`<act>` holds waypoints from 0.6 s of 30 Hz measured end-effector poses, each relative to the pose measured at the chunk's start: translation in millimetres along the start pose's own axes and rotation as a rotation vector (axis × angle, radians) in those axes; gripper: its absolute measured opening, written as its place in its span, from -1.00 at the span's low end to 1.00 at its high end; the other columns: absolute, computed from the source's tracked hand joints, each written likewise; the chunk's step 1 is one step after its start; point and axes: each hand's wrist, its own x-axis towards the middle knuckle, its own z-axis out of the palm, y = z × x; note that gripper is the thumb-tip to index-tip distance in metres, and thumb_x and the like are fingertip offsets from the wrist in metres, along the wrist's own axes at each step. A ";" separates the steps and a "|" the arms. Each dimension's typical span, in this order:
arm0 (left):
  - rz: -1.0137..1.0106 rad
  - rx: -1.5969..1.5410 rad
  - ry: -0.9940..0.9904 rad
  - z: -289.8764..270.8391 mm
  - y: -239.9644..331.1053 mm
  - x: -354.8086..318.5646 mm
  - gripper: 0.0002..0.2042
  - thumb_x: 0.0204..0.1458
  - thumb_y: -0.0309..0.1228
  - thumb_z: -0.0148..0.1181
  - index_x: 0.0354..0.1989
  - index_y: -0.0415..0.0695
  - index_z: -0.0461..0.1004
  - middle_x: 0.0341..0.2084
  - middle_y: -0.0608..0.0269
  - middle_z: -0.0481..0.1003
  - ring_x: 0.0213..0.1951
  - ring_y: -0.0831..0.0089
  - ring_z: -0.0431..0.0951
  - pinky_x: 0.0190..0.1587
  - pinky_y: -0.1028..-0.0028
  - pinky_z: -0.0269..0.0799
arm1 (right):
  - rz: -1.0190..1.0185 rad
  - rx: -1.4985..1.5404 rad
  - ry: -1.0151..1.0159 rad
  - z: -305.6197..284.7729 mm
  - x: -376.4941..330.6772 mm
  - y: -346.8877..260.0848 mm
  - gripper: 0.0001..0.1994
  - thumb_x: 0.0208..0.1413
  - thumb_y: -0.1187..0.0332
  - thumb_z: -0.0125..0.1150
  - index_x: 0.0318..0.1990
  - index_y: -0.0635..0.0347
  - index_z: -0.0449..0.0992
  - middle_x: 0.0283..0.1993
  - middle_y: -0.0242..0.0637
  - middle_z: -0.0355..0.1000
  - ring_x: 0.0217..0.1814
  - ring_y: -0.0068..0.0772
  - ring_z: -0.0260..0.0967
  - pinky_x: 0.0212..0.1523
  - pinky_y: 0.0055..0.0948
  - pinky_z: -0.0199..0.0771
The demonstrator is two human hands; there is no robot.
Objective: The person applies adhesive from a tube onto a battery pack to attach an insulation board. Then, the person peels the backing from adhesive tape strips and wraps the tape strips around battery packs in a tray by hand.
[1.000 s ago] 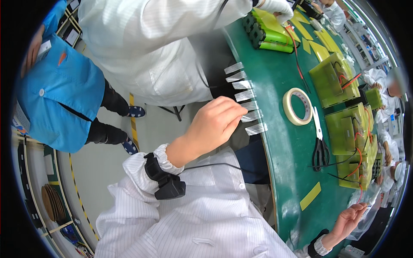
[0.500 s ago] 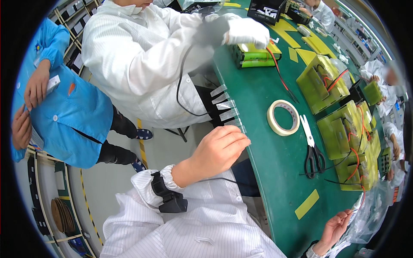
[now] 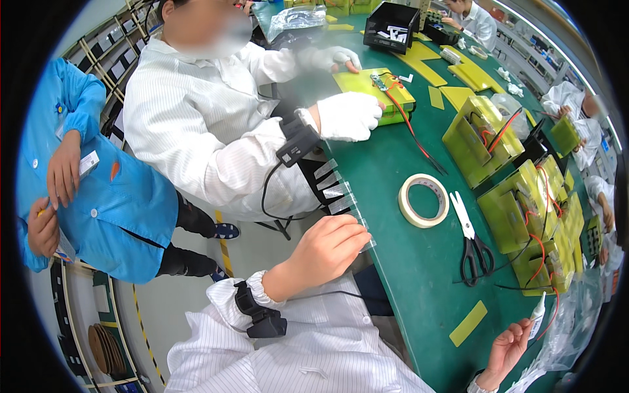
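My left hand [image 3: 321, 252] is closed at the table's left edge, thumb and fingers pinched on a strip of clear tape [image 3: 369, 245], which shows only in part below the fingertips. Farther along that edge, several short clear tape strips [image 3: 337, 190] hang side by side. At the lower right, my right hand [image 3: 508, 344] grips a small white tube [image 3: 537, 316] with a pointed nozzle, tip upward. A yellow-green rectangular sheet [image 3: 468, 323] lies flat on the table to the left of that hand.
A masking tape roll [image 3: 405, 200] and black-handled scissors [image 3: 470, 242] lie on the green table [image 3: 419, 281]. Wired yellow-green battery packs [image 3: 481, 141] stand along the right, near clear plastic bags [image 3: 573, 327]. A white-gloved co-worker [image 3: 196, 131] handles another pack [image 3: 393, 105]; a person in blue [image 3: 105, 177] stands left.
The white tube in my right hand now points upward and shows more clearly. My left hand stays pinched at the edge. The co-worker's gloved hands have shifted around their pack, and the view has moved slightly.
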 end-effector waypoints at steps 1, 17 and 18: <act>0.001 0.009 -0.012 -1.0 -1.4 1.1 -0.77 -0.33 -0.57 0.15 -0.39 -0.19 0.45 -0.39 0.29 0.44 -0.25 0.38 0.38 -0.24 0.48 0.32 | -0.003 0.004 -0.001 0.6 1.0 1.2 -0.79 0.14 0.35 -0.17 -0.16 0.29 0.28 -0.29 -0.34 0.32 -0.45 -0.60 0.17 -0.57 -0.67 0.16; 0.063 0.013 -0.051 -6.0 -10.9 9.7 -0.81 -0.29 -0.53 0.13 -0.40 -0.20 0.43 -0.42 0.26 0.41 -0.26 0.39 0.38 -0.24 0.47 0.31 | 0.000 -0.022 0.033 0.3 6.4 12.3 -0.79 0.14 0.34 -0.17 -0.16 0.28 0.26 -0.33 -0.37 0.32 -0.51 -0.64 0.10 -0.62 -0.69 0.10; 0.063 0.017 -0.049 -6.6 -10.3 9.9 -0.81 -0.29 -0.53 0.13 -0.40 -0.20 0.42 -0.42 0.26 0.41 -0.26 0.38 0.38 -0.23 0.47 0.31 | -0.002 -0.013 0.030 2.1 5.0 14.5 -0.79 0.14 0.34 -0.17 -0.17 0.28 0.26 -0.33 -0.37 0.32 -0.51 -0.65 0.10 -0.62 -0.69 0.09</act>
